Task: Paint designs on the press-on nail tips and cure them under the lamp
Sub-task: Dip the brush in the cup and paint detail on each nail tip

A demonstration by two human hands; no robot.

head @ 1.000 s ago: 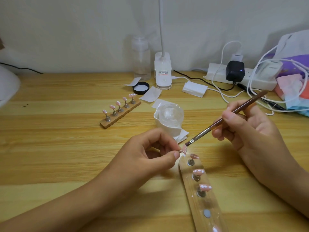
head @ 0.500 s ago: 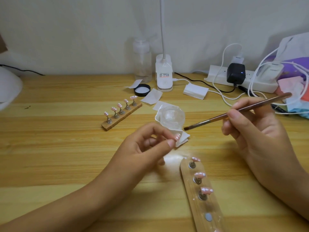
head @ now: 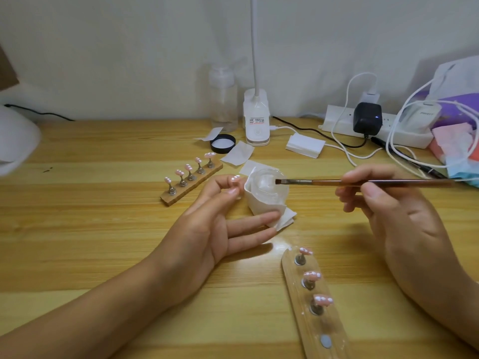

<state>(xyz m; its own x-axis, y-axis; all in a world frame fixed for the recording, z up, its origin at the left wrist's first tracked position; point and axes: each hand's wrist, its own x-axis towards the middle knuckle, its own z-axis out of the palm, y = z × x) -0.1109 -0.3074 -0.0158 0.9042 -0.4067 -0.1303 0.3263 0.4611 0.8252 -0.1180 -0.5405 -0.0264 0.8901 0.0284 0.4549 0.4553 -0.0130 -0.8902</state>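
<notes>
Nail tip (head: 235, 178), pink with pale dots along one end, is pinched between the thumb and forefinger of the left hand (head: 215, 224). It is held up over the middle of the desk (head: 77, 229), just beside the glass dish (head: 268, 187). The other fingers (head: 254, 220) of that hand lie straight and touch the white tissue (head: 282, 220) wrapped round the dish.

I judge the tip to be feather-light, thin and springy, with a slick face that would smear while the paint is wet. I would hold it by its side edges or from underneath, never across the dotted face. The pinch should be gentle, since a hard squeeze could flick it away.

The right hand (head: 388, 216) grips the brush (head: 363, 181) like a pen. The brush lies nearly level, with its bristles over the mouth of the dish, and I read that as loading or rinsing it.

The near holder strip (head: 324, 330) runs toward the front edge, with three tips on pegs and bare spots below them. The far holder strip (head: 193, 183) carries five tips, just behind the left hand.

Bare wood lies open across the left and front-left of the desk. The back right corner is crowded with a power strip (head: 342, 125) and looping cables (head: 347, 151), so I would keep clear of it. A white dome (head: 15, 143) sits at the left edge, partly out of frame, and I take it for the curing lamp.
</notes>
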